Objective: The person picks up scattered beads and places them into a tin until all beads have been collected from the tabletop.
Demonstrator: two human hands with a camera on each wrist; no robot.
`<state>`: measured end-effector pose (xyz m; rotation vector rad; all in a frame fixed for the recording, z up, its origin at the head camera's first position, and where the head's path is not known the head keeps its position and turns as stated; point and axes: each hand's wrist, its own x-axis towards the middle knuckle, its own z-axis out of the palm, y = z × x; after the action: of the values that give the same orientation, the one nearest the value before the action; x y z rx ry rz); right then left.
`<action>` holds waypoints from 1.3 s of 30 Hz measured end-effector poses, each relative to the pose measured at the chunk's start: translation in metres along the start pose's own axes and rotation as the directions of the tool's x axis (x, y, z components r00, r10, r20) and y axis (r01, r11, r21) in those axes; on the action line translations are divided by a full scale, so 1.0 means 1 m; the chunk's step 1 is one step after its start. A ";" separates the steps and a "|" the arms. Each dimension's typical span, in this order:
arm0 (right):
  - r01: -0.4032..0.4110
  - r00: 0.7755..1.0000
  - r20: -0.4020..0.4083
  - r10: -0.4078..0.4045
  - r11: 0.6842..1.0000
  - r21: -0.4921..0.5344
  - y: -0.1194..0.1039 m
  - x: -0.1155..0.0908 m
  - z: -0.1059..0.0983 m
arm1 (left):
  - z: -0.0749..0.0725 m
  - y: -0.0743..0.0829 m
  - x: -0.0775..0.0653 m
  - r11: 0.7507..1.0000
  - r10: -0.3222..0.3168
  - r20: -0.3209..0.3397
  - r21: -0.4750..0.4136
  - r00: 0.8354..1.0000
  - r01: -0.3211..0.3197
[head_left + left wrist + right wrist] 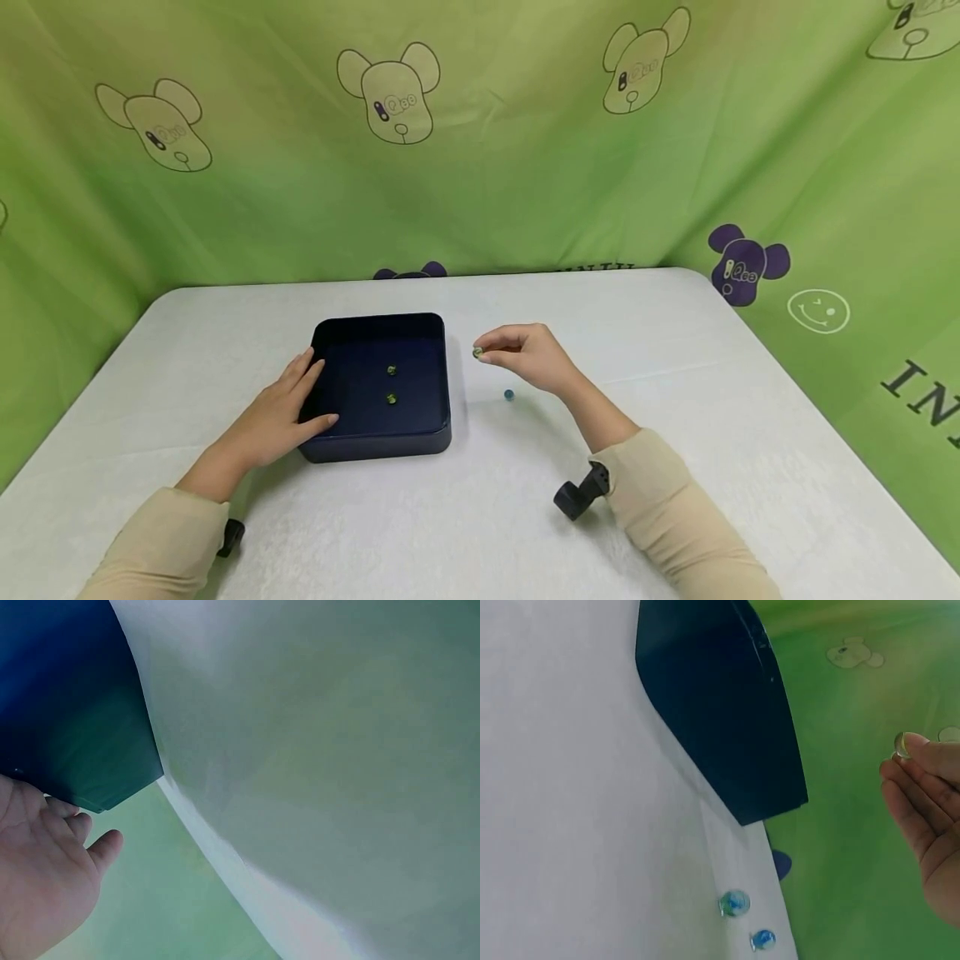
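Note:
My right hand (534, 357) pinches a clear, greenish marble (477, 352) between thumb and fingertips, above the table just right of the dark blue square box (375, 447). The right wrist view shows this glass marble (902, 744) at the thumb tip. Inside the box lie two green marbles, a farther marble (392, 369) and a nearer marble (392, 399). My left hand (272, 418) rests on the box's left side, fingers extended over the rim and thumb near the front corner. In the left wrist view, part of the left hand (49, 870) shows beside the box wall.
A blue marble (509, 394) lies on the white table (480, 525) below my right hand. Two blue marbles, one larger-looking (735, 903) and one smaller-looking (763, 940), show in the right wrist view. A green printed curtain (495, 183) hangs behind the table.

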<state>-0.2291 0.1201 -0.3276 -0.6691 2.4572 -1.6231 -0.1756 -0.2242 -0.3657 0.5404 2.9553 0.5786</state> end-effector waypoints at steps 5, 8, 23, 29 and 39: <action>0.041 0.999 0.014 -0.041 0.999 0.011 -0.004 0.006 0.008 | 0.000 0.000 -0.001 1.000 -0.004 0.000 0.003 1.000 0.004; 0.050 0.999 0.014 -0.051 0.999 0.020 -0.007 0.010 0.012 | 0.000 -0.001 -0.002 1.000 -0.005 -0.002 0.003 1.000 0.005; 0.044 0.996 0.068 -0.050 0.996 0.084 -0.017 0.025 0.035 | -0.002 0.000 -0.002 1.000 0.000 -0.017 0.014 1.000 0.001; 0.046 0.995 0.085 -0.055 0.993 0.109 -0.016 0.027 0.040 | -0.002 -0.001 -0.002 1.000 -0.005 -0.008 0.014 1.000 0.005; 0.043 0.990 0.129 -0.059 0.991 0.124 -0.012 0.030 0.050 | -0.001 -0.002 -0.003 1.000 0.003 -0.009 0.010 1.000 -0.003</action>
<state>-0.2353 0.0611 -0.3334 -0.7996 2.2468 -1.6721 -0.1737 -0.2269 -0.3653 0.5442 2.9677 0.5687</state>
